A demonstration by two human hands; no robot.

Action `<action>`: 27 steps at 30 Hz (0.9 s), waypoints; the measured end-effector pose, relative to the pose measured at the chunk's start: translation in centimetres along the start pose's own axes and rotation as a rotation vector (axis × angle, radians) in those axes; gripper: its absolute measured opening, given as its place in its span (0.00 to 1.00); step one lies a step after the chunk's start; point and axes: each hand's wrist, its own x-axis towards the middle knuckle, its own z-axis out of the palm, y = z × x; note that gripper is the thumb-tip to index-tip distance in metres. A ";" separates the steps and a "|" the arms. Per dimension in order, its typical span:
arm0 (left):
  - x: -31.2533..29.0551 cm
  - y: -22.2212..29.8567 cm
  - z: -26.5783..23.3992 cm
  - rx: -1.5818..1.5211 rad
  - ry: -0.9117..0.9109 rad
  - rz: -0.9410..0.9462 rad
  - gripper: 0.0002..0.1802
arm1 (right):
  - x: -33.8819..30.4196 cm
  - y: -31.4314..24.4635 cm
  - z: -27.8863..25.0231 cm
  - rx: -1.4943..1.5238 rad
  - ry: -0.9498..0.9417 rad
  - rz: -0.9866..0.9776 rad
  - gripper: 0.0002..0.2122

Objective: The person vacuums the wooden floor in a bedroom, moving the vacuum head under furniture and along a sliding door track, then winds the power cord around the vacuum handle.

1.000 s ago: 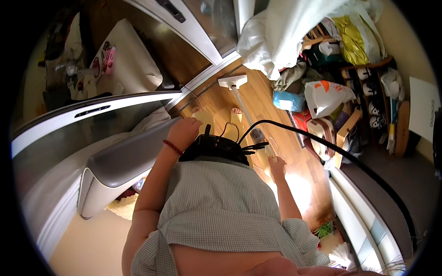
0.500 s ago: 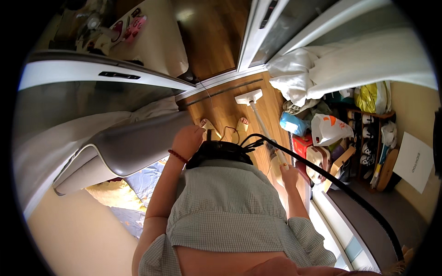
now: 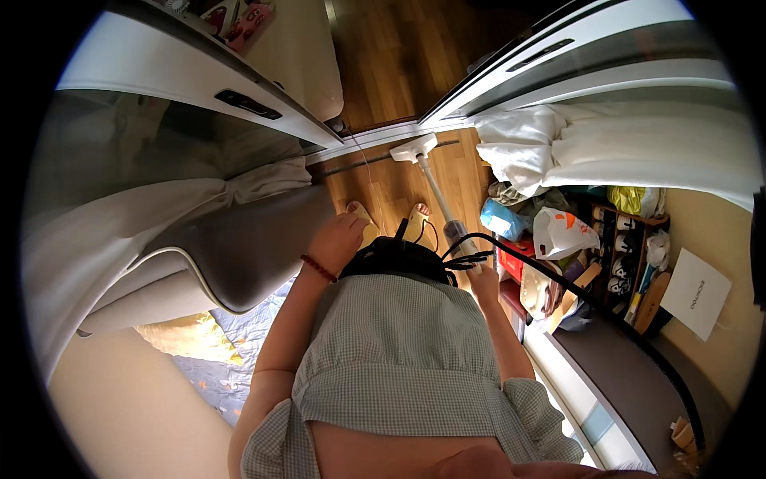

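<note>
A cordless stick vacuum cleaner [image 3: 433, 185] slants across the wooden floor in front of me. Its white floor head [image 3: 414, 148] rests by the dark strip near the doorway. My right hand [image 3: 483, 286] is closed round the handle end, low on my right side. My left hand [image 3: 339, 238], with a red bead bracelet [image 3: 319, 268] at the wrist, hangs by my waist with its fingers curled; whatever they may hold is hidden. A black waist pouch [image 3: 399, 261] with cables sits between my hands, above my sandalled feet [image 3: 419, 211].
Glass sliding doors with white frames [image 3: 550, 53] flank the doorway ahead. To the left stands a grey padded seat [image 3: 263, 231] beside bedding [image 3: 239, 323]. Plastic bags [image 3: 562, 231], a shoe rack [image 3: 622, 247] and a white curtain [image 3: 630, 144] crowd the right. A thin cord [image 3: 365, 156] lies near the threshold.
The vacuum's floor head has slid left and forward, closer to the doorway. My right hand has moved left and forward with the handle. My left hand has shifted slightly right, still curled.
</note>
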 end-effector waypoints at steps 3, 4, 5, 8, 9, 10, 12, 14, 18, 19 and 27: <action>-0.3 -0.6 -0.6 0.005 -0.010 -0.030 0.07 | 0.5 -0.1 0.7 -0.034 -0.028 -0.042 0.17; -0.4 -0.9 -0.7 0.018 -0.024 -0.035 0.07 | 0.8 0.2 1.0 -0.066 -0.025 -0.083 0.17; -0.6 -1.1 -0.8 0.033 -0.041 -0.043 0.07 | 1.1 0.1 1.1 -0.064 -0.031 -0.084 0.17; -1.0 -1.7 -0.9 0.023 -0.007 -0.066 0.07 | 2.2 0.4 1.5 0.066 -0.243 0.213 0.25; -1.0 -1.8 -1.1 0.022 -0.011 -0.065 0.07 | 2.3 0.9 1.7 0.067 -0.244 0.218 0.25; -0.9 -1.9 -1.3 0.036 -0.031 -0.076 0.07 | 2.4 1.4 1.8 0.091 -0.237 0.211 0.25; -0.9 -2.0 -1.4 0.047 -0.052 -0.096 0.06 | 2.1 0.6 1.2 0.109 -0.249 0.227 0.24; -0.7 -2.0 -1.4 0.021 -0.026 -0.055 0.06 | 1.4 -1.4 -0.4 -0.016 -0.270 0.191 0.23; -0.2 -2.0 -1.1 0.049 -0.018 -0.036 0.06 | 0.4 -2.7 -1.5 -0.163 -0.292 0.143 0.21; -0.1 -2.0 -1.1 0.045 -0.014 -0.038 0.06 | 0.2 -3.0 -1.6 -0.179 -0.297 0.138 0.21; 0.0 -2.4 -0.4 0.019 -0.028 -0.029 0.07 | 0.0 -2.1 -0.9 -0.040 -0.067 0.070 0.20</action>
